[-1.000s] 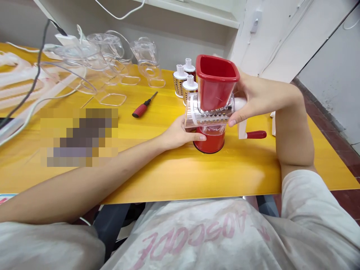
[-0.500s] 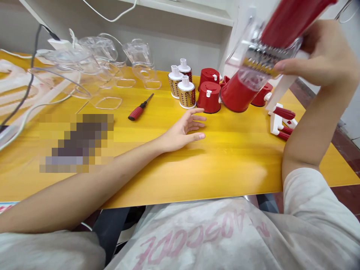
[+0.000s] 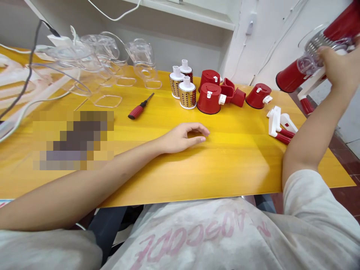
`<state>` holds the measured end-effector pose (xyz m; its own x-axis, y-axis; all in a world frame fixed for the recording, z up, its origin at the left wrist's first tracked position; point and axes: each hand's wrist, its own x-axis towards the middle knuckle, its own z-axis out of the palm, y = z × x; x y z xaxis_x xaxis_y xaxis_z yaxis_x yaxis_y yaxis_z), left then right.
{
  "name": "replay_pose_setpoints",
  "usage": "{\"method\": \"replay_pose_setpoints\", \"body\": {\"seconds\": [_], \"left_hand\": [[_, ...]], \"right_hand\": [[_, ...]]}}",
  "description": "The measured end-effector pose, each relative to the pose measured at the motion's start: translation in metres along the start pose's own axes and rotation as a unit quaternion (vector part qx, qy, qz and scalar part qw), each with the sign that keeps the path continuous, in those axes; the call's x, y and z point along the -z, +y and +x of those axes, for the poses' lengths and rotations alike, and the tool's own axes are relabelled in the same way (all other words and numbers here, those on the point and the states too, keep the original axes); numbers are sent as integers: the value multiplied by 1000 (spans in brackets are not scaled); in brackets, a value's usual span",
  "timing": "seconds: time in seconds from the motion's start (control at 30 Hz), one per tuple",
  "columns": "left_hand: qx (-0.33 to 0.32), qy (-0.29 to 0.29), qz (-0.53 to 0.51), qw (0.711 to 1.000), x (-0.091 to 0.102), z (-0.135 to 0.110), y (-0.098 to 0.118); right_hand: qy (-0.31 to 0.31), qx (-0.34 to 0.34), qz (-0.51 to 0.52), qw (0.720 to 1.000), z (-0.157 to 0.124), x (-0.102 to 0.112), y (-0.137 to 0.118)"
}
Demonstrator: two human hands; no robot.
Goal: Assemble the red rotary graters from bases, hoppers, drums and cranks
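My right hand [image 3: 340,69] is raised at the far right, beyond the table's edge, closed on an assembled rotary grater [image 3: 309,63] with a red base, clear drum housing, metal drum and white crank. It is tilted on its side in the air. My left hand [image 3: 184,138] rests on the yellow table [image 3: 225,165], fingers loosely curled, holding nothing. Just beyond it stand red bases [image 3: 209,98] and three metal grater drums [image 3: 187,93].
A red-handled screwdriver [image 3: 139,107] lies left of the drums. Several clear plastic housings [image 3: 104,60] sit at the back left with cables. White cranks with red handles [image 3: 279,125] lie near the right edge. A blurred patch covers part of the left table.
My right hand lifted the grater off the table and swung it up and to the right. My left hand let go of its red base and now rests on the table with fingers curled.
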<state>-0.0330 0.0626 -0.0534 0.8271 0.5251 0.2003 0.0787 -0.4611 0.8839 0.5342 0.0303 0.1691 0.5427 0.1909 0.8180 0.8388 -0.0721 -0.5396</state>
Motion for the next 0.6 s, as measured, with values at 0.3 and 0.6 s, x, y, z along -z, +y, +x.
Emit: {"method": "replay_pose_setpoints", "body": {"seconds": [0.3, 0.6], "left_hand": [[-21, -26, 84, 996, 0, -2, 8], [-20, -35, 97, 994, 0, -2, 12]], "right_hand": [[44, -214, -182, 959, -41, -73, 19], [-265, -63, -208, 939, -67, -23, 49]]}}
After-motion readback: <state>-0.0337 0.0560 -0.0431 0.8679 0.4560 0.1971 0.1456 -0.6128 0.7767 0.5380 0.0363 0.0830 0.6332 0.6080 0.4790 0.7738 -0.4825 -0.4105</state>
